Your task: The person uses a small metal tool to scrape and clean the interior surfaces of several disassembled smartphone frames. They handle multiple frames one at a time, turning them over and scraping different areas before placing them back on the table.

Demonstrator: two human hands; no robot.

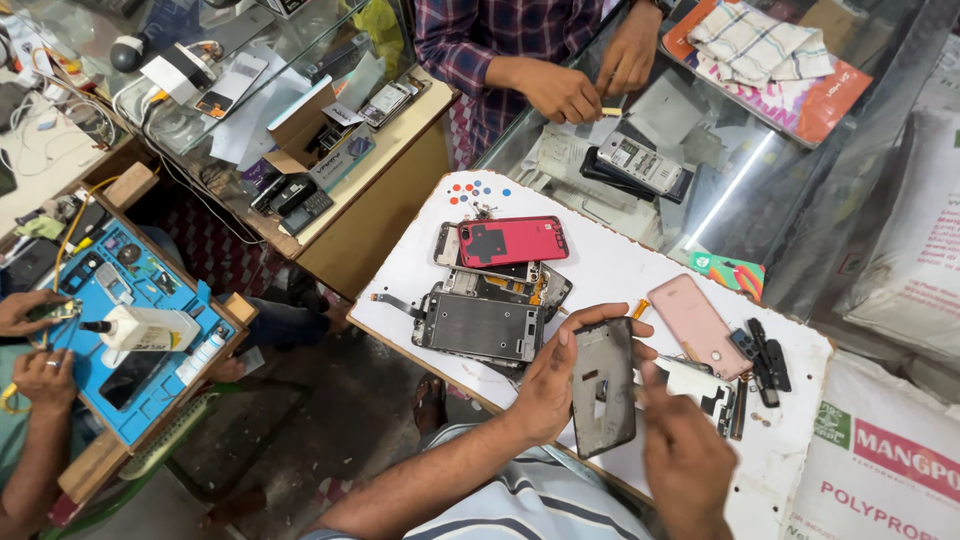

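My left hand (553, 375) grips a dark grey phone frame (603, 388) by its left edge, holding it upright over a white board (610, 265). My right hand (685, 455) is just right of the frame, fingers bent toward its right edge; I cannot tell whether it holds anything. On the board lie a red phone back cover (512, 241), a grey metal phone chassis (479, 327) among other stacked parts, and a pink phone back (698, 325). A small orange-handled tool (640, 308) lies beyond the frame.
A person in a plaid shirt stands across a glass counter (740, 190), their hands (575, 85) holding a small part. At left, another person's hands (35, 340) work over a blue repair mat (140, 330). Black plastic pieces (768, 355) lie by the pink back. Printed sacks (880, 460) sit at right.
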